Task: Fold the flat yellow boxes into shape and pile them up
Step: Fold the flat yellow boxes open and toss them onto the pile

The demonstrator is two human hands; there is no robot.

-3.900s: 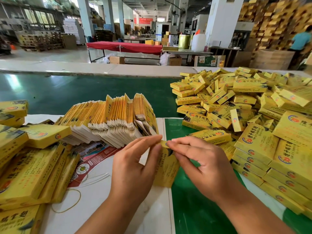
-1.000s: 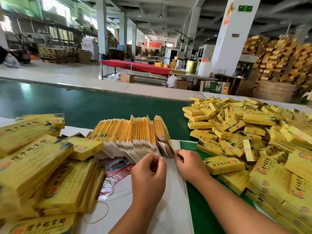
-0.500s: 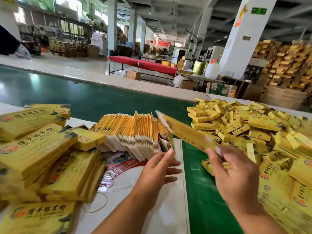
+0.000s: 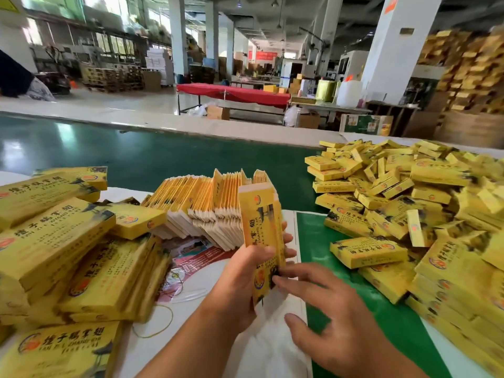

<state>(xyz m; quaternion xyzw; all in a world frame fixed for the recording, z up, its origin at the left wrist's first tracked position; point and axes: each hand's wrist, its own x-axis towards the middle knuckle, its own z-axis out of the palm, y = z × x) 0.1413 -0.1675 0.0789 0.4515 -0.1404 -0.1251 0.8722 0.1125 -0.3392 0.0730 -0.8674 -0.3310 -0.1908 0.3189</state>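
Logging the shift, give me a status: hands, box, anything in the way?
Left hand grips upright flat box. Right hand open, fingertips at its lower edge. Nothing in the way; folded pile sits right.

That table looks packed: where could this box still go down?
Bare green mat lies between the hands and the folded pile on the right. The dark green belt behind the flat stack is bare too. Left side: crowded bundles.
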